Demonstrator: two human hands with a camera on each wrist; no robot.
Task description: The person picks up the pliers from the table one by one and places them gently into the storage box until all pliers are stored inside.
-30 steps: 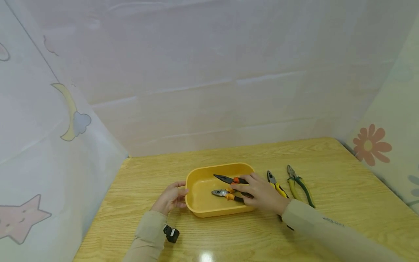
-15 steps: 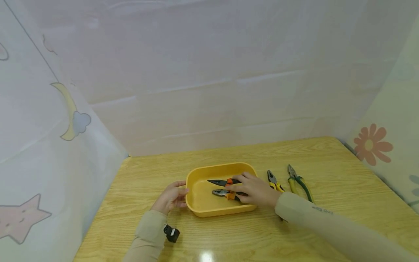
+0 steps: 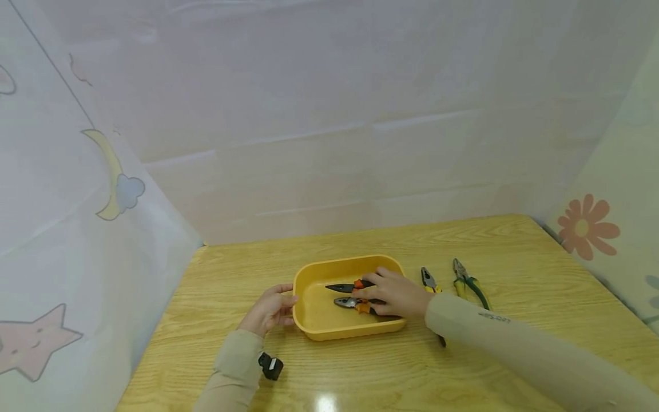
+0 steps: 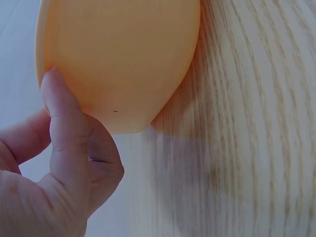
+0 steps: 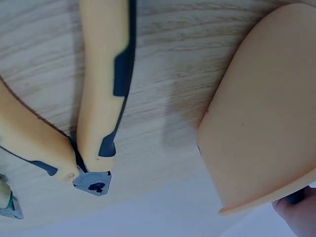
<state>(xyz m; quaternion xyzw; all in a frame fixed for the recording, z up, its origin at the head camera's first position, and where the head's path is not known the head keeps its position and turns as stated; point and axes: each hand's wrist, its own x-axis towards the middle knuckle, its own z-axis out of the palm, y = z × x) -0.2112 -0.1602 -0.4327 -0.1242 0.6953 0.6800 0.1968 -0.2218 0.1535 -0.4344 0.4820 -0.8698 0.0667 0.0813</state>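
Note:
A yellow plastic basin (image 3: 350, 333) stands on the wooden table. My left hand (image 3: 268, 311) grips its left end; in the left wrist view the thumb (image 4: 61, 108) presses the wall near the rim. My right hand (image 3: 396, 294) reaches over the right end and holds the needle-nose pliers (image 3: 340, 288) by their orange-and-black handles, low inside the basin. Just in front of them lie combination pliers (image 3: 344, 302), also orange and black, with handles partly under my fingers. Most of my right hand is hidden behind the basin wall in the right wrist view.
Right of the basin lie yellow-and-black pliers (image 3: 428, 278), partly covered by my right sleeve, and green-handled pliers (image 3: 479, 293) beyond them. Beside my left wrist is a small black device (image 3: 270, 366). Printed cloth walls (image 3: 329, 171) surround the table's back and sides.
My right hand has moved left with the needle-nose pliers, which now sit further into the basin beside the combination pliers. The left hand has kept its hold on the basin.

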